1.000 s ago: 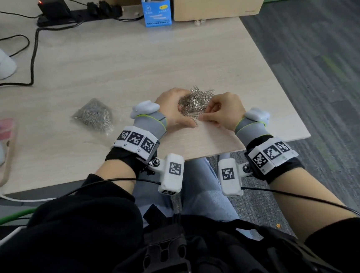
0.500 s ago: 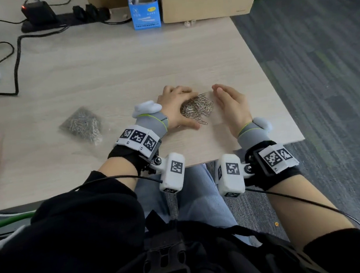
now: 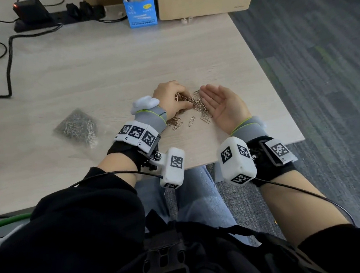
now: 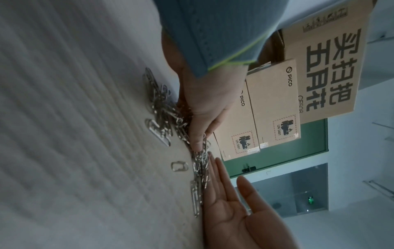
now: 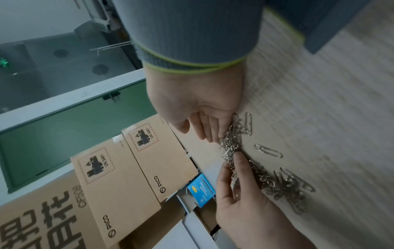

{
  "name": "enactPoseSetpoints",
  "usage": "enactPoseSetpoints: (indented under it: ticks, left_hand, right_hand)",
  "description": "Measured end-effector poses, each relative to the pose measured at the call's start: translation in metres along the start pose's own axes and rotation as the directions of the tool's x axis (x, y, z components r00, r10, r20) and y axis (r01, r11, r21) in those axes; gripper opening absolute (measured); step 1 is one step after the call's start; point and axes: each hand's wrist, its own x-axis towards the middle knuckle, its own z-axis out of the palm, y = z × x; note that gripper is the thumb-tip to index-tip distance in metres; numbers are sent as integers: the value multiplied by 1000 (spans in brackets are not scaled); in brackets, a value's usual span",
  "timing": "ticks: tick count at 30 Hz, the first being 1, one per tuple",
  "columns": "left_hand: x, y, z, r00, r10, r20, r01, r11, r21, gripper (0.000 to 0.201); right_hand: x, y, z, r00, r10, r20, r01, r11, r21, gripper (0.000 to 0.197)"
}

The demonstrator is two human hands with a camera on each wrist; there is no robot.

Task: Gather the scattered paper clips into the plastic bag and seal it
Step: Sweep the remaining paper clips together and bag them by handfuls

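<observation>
On the wooden table (image 3: 103,62), near its front right corner, the paper clips (image 3: 195,102) lie in a loose heap between the two hands. The heap is longer than it is wide; its long axis runs from the far side toward the near edge, and the single clips inside point in many directions. A few clips lie apart on the near side, flat on the wood.

The left hand (image 3: 170,99) is palm down with curled fingers on the left side of the heap; it seems to pinch some clips, but the blur makes this uncertain. The right hand (image 3: 222,106) rests on its edge, palm up and toward the heap, fingers straight and together, touching the clips.

The plastic bag (image 3: 77,126), which already has clips inside, lies flat well to the left.
</observation>
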Motion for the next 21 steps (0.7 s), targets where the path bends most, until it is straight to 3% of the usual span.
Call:
enactPoseSetpoints:
  ticks: [8,17,21]
  left_hand:
    - [12,10,-13,998,55,-35,-58,993,-101,24]
    - [21,51,-1,977,204,59,-193,969,-155,17]
    - [22,60,4,963,245,113,-232,966,-117,19]
  right_hand:
    - [1,-8,0,999,46,-25,-45,997,55,33]
    - [0,-11,8,981,191,32,-194,972,135,37]
    - [3,-19,6,985,173,-14,-170,978,125,17]
